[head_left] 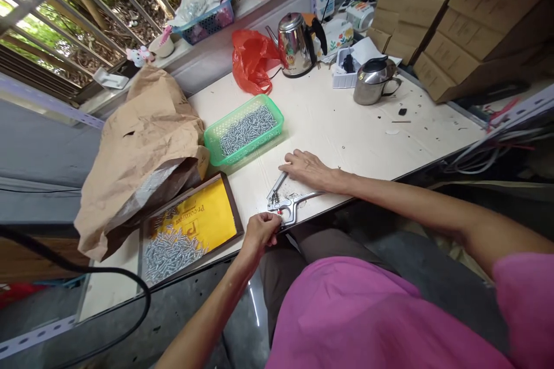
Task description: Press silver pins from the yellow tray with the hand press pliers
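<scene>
A silver hand-lever tool [282, 202] lies near the front edge of the white table [346, 127]. My right hand [309, 168] rests on its upper handle, fingers curled loosely over it. At the tool's head my left hand [261, 230] pinches something small that I cannot make out. A yellow-lined tray [216, 216] of small metal screws sits to the left of my left hand. Behind the tool stands a green basket [244, 128] holding many more such metal pieces.
A crumpled brown paper sack [142, 144] lies at the table's left. Two metal kettles [296, 43] [374, 81], a red plastic bag [251, 60] and cardboard boxes [450, 23] stand at the back. A black cable [108, 277] loops at lower left.
</scene>
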A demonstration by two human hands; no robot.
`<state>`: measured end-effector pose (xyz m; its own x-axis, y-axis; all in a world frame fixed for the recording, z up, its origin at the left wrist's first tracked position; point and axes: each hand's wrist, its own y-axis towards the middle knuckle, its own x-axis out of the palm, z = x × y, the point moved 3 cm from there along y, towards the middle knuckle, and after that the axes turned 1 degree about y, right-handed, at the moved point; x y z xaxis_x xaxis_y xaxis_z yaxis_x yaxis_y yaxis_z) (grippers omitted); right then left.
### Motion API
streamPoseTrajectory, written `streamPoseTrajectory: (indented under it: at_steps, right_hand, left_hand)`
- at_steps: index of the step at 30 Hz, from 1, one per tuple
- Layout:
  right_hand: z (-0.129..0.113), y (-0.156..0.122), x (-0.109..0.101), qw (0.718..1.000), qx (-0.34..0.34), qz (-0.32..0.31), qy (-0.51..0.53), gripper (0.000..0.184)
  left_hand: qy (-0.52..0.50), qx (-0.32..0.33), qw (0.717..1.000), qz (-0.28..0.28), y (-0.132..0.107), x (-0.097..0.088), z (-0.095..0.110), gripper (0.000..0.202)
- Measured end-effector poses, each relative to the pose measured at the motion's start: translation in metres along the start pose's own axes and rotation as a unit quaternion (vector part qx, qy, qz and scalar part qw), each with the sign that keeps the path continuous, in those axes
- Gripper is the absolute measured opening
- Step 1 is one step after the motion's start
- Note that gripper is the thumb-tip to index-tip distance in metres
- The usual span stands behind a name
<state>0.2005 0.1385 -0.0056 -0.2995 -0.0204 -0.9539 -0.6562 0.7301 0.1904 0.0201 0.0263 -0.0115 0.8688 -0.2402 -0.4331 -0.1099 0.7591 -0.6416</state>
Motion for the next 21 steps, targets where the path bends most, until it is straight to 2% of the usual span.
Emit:
streamPoseTrajectory:
  at_steps: [4, 8, 15, 21]
  right_hand:
    - [0.009, 0.028, 0.008, 0.997, -0.057, -0.023, -0.054, 0.015]
    - [0.010, 0.037, 0.007, 0.992, -0.090, 0.000, -0.085, 0.018]
    - [0.009, 0.027, -0.002, 0.983, -0.119, 0.078, -0.115, 0.026]
    - [0.018, 0.010, 0.008, 0.987, -0.081, 0.055, -0.124, 0.025]
  left_hand:
    - [-0.009, -0.001, 1.000, 0.003, -0.002, 0.001, 0.002, 0.019]
    - [-0.010, 0.000, 1.000, 0.001, 0.000, 0.001, 0.000, 0.020]
    - [-0.015, 0.000, 1.000, 0.001, 0.000, 0.004, -0.003, 0.020]
    - [-0.024, -0.005, 0.999, 0.033, -0.007, 0.009, 0.003, 0.014]
